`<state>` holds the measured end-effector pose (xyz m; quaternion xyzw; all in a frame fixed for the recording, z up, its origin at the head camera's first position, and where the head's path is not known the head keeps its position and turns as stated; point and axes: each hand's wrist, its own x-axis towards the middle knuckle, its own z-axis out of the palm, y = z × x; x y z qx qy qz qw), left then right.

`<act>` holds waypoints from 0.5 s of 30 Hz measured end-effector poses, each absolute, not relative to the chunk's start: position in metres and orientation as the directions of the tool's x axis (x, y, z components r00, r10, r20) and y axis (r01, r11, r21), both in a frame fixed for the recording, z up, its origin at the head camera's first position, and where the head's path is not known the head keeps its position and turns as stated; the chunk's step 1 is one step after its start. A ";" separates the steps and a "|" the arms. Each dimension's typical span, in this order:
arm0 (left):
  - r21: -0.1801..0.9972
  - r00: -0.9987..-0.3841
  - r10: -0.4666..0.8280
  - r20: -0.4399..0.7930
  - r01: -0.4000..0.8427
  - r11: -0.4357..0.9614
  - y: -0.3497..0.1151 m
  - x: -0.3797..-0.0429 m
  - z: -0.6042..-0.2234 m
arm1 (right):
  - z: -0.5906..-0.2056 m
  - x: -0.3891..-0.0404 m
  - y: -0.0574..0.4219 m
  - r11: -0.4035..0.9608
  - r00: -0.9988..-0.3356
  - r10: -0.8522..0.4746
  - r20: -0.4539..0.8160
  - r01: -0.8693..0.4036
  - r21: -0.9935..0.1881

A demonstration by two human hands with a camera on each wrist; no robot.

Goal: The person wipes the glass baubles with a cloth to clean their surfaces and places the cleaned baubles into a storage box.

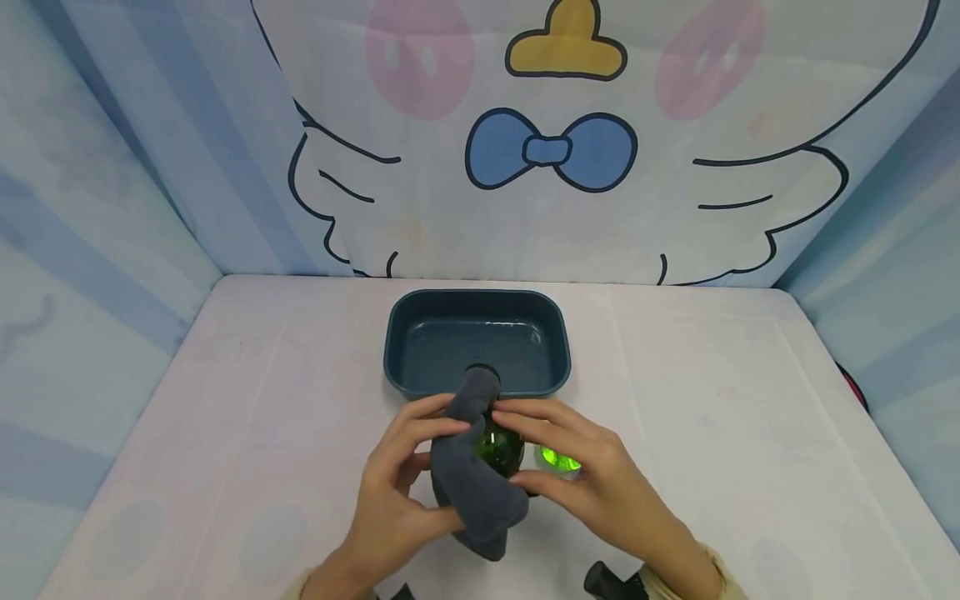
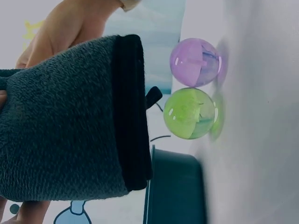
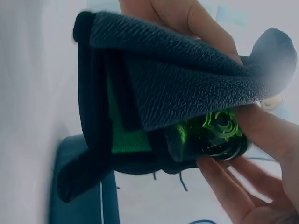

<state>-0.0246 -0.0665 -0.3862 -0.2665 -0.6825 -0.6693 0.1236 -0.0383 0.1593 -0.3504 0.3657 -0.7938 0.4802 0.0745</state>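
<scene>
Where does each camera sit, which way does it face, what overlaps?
Head: on the head, facing forward and down at tray and grey cloth; left-hand grip, right-hand grip and sleeves show.
Left wrist: worn there, looking low across the table past the cloth to a purple ball and green ball; parts of both grips show.
Right wrist: worn there, looking at the cloth and glossy green object; parts of both grips show.
Shared by head and left wrist: cloth, tray, green ball.

Behind the cloth [image 1: 467,477], the tray [image 1: 480,337] stands on the table [image 1: 712,400].
</scene>
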 end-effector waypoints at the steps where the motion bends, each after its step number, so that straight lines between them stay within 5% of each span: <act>1: 0.848 -0.827 0.202 0.524 0.529 -0.033 -0.066 -0.024 -0.386 | -0.351 -0.038 0.159 0.274 -0.749 -0.492 0.444 -0.617 -0.738; 5: 0.844 -0.826 0.199 0.528 0.536 -0.015 -0.065 -0.024 -0.386 | -0.352 -0.037 0.158 0.257 -0.809 -0.455 0.373 -0.520 -0.815; 15: 0.830 -0.815 0.165 0.555 0.557 -0.040 -0.066 -0.024 -0.385 | -0.348 -0.038 0.160 0.301 -0.781 -0.494 0.383 -0.567 -0.767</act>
